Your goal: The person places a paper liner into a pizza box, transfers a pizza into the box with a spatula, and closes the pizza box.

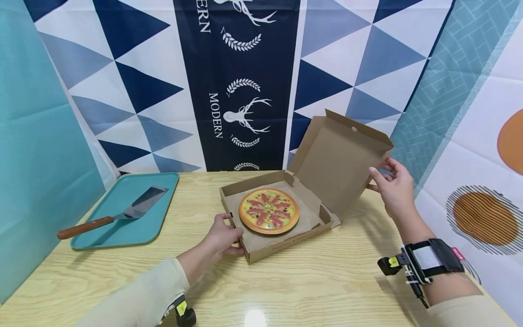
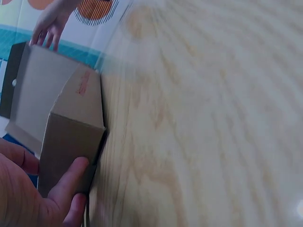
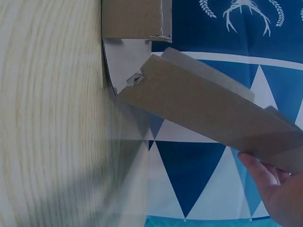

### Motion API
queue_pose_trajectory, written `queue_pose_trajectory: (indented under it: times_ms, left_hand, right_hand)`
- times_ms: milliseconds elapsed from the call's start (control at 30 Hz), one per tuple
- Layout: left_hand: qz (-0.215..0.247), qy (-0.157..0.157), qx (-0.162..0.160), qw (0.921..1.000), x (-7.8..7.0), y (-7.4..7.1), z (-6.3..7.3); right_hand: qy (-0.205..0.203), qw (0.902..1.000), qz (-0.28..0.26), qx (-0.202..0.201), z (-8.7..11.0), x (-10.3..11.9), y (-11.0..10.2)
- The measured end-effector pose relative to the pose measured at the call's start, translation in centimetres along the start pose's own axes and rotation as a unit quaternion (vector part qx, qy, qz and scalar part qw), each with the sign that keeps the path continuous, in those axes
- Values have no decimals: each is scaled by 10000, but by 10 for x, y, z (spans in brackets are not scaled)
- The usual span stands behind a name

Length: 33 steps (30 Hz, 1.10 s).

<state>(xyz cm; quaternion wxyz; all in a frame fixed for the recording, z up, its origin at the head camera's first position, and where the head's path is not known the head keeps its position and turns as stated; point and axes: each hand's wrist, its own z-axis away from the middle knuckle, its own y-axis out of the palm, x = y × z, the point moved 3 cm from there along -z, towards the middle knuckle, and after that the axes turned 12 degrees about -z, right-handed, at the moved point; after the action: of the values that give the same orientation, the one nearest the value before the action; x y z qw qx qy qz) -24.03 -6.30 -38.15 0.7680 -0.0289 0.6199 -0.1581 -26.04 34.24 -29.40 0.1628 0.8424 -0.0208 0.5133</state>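
Note:
An open cardboard pizza box (image 1: 282, 246) sits on the table, its hinged lid (image 1: 333, 159) tilted up and back to the right. Inside, a round pizza (image 1: 268, 211) with red strips on a yellow top lies on a paper liner. My left hand (image 1: 224, 235) grips the box's left wall; the left wrist view shows a thumb and fingers (image 2: 71, 182) against the cardboard. Up at the lid's right edge, my right hand (image 1: 394, 186) pinches the cardboard between thumb and fingers. From the right wrist, the lid's side flap (image 3: 203, 104) is seen running down to the hinge.
At the left of the table lies a teal tray (image 1: 122, 190). A metal pizza server (image 1: 143, 203) with a wooden handle rests on it, the handle sticking out past the tray's left edge. Patterned cloth (image 1: 245, 91) hangs behind the wooden table (image 1: 306, 290).

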Motion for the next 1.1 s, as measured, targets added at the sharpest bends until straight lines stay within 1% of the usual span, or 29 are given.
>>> queue_pose_trajectory:
  times_ms: [100, 233, 333, 467, 567, 633, 767, 867, 1000, 1100]
  left_hand:
    - [36, 10, -52, 10000, 1, 2, 5]
    - [117, -10, -125, 9999, 2, 6, 8]
    - [154, -61, -168, 9997, 3, 9, 9]
    - [232, -107, -213, 9994, 4, 14, 12]
    - [321, -130, -231, 9991, 3, 18, 14]
    - [363, -160, -224, 9990, 4, 21, 16]
    - [405, -194, -220, 9987, 4, 26, 20]
    - [379, -211, -298, 9986, 4, 30, 23]
    - [358, -196, -418, 9983, 4, 34, 26]
    - [406, -167, -451, 9980, 3, 37, 27]
  right_hand:
    - [-53, 9997, 133, 191, -2, -1, 4]
    - [-135, 9987, 291, 396, -6, -3, 7]
    - [-187, 9981, 228, 549, -9, -5, 9]
    - [-316, 9964, 290, 735, -14, -7, 13]
    - [-468, 9939, 552, 828, -18, -8, 18]
    - [-551, 9925, 614, 899, -21, -9, 21]
    - [-607, 9923, 480, 964, -25, -12, 27]
    - [-547, 9933, 413, 931, -28, -15, 31]
    - [-523, 9902, 959, 870, -30, -17, 36]
    - [-527, 9844, 1429, 885, -33, -18, 40]
